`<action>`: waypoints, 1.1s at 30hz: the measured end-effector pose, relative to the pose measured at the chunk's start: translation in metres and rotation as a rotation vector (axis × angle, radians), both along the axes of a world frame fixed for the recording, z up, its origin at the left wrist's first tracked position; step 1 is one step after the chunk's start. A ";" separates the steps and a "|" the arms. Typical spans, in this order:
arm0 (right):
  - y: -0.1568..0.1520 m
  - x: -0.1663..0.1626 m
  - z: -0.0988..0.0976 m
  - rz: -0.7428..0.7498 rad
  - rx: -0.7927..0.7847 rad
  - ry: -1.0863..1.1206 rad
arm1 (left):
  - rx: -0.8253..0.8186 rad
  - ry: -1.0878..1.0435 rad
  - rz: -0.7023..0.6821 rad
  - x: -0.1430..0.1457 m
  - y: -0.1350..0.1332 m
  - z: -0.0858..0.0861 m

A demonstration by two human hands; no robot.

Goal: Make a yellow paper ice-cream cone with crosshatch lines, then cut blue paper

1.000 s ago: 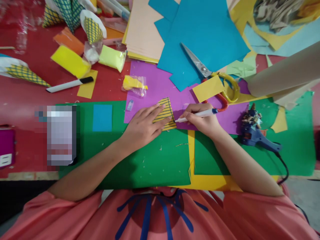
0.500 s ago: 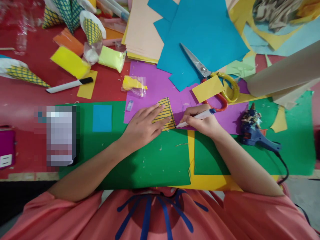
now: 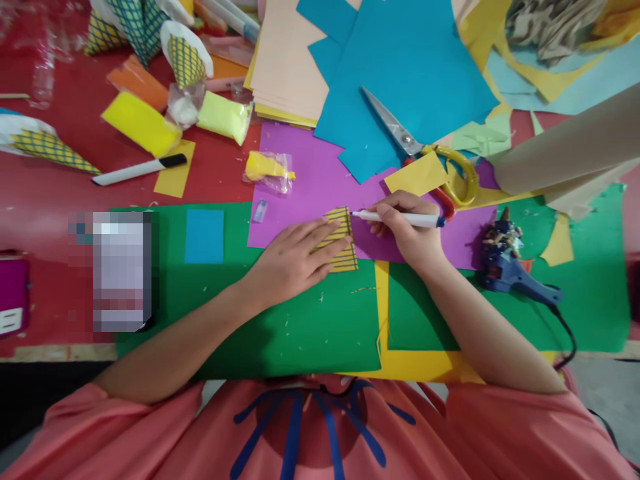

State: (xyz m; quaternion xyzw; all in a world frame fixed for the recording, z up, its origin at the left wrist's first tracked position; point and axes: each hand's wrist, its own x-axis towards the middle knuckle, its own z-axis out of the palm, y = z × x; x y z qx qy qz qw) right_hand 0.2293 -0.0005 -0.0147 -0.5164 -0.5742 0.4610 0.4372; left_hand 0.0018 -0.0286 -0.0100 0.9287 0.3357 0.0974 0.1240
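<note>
The left hand lies flat on a small yellow card with dark stripes, its fingers spread and pressing the card down, so that only the card's right part shows. The card sits where the purple paper sheet meets the green sheet on the desk. The right hand is just to the right of the card, its fingers pinching a white marker with a blue end. The marker lies almost level, and its tip touches the card's upper right corner. Beyond the right hand, scissors with yellow and red handles rest on blue paper and a loose yellow piece. A blue glue gun lies on the green sheet near the right forearm. Well to the left are a small blue paper square and a black-capped white marker.
</note>
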 end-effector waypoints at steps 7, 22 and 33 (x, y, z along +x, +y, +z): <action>-0.001 -0.001 0.002 0.006 0.002 -0.011 | 0.002 0.018 -0.029 0.004 -0.007 0.000; -0.001 -0.002 0.000 0.018 -0.013 -0.136 | 0.002 0.018 -0.025 0.004 -0.007 -0.001; 0.001 -0.002 0.005 0.047 -0.035 -0.148 | 0.019 0.041 -0.030 0.004 -0.007 -0.001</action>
